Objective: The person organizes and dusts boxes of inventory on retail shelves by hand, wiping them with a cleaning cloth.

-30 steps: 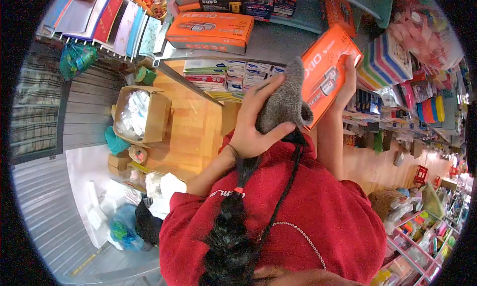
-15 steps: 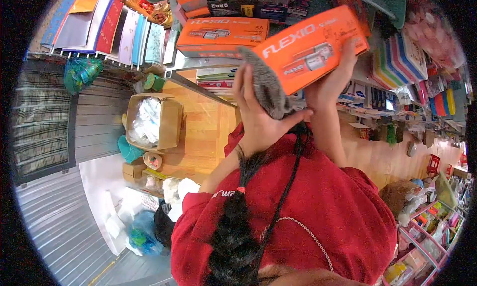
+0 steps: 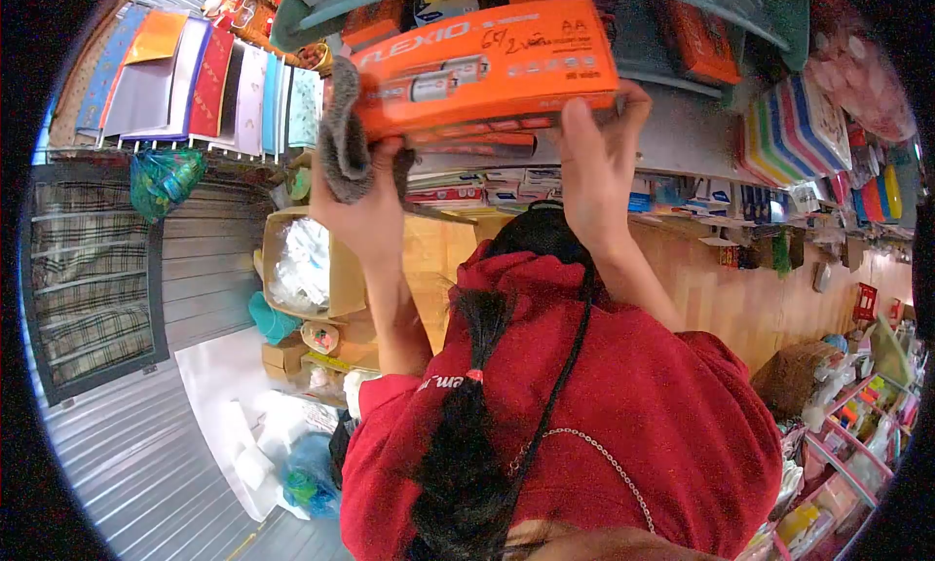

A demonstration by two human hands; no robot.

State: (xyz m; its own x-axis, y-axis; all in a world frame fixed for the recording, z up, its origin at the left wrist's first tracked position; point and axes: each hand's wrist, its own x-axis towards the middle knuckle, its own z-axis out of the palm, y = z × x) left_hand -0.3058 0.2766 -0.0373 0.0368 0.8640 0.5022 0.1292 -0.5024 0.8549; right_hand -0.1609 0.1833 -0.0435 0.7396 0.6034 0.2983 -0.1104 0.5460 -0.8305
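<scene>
An orange FLEXIO battery box (image 3: 487,64) is held up in front of the shelf, its printed side with handwriting facing the camera. My left hand (image 3: 360,205) holds a grey cloth (image 3: 346,137) against the left end of the box. My right hand (image 3: 599,167) grips the lower right corner, thumb on the near side and fingers behind. Below the held box, the lower edge of another orange box (image 3: 487,145) shows on the shelf.
More orange boxes (image 3: 706,40) stand on the shelf behind. Folders hang in a rack (image 3: 209,74) at the upper left. Striped stacked goods (image 3: 794,128) are to the right. An open carton (image 3: 346,269) with white packets stands below left.
Both hands have moved left and turned the box nearly level, with more of the upper shelf in view. The cloth has moved left with my left hand.
</scene>
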